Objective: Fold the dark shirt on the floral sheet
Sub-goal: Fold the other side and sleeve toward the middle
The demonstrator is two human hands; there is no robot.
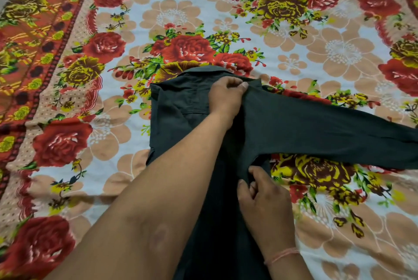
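The shirt is laid flat on the sheet, about midway between the left and right edges and in the near half. Its collar is turned toward the far edge, and its body runs down to the near edge, where it is cut off by the frame. On the left the shirt ends in a fairly straight edge. One sleeve is stretched out sideways toward the right edge of the sheet, and its end is lost past the frame. The left hand is reached across the body of the shirt, and cloth at the shoulder, just beside the collar where the sleeve begins, is pinched between its thumb and curled fingers. The right hand is placed nearer, below the root of the sleeve, and the cloth at the underarm is gripped by its curled fingers and thumb. A pinkish thread is worn round the right wrist. The sheet is printed with red and yellow roses on a pale ground, and a red patterned border is seen along its left edge.
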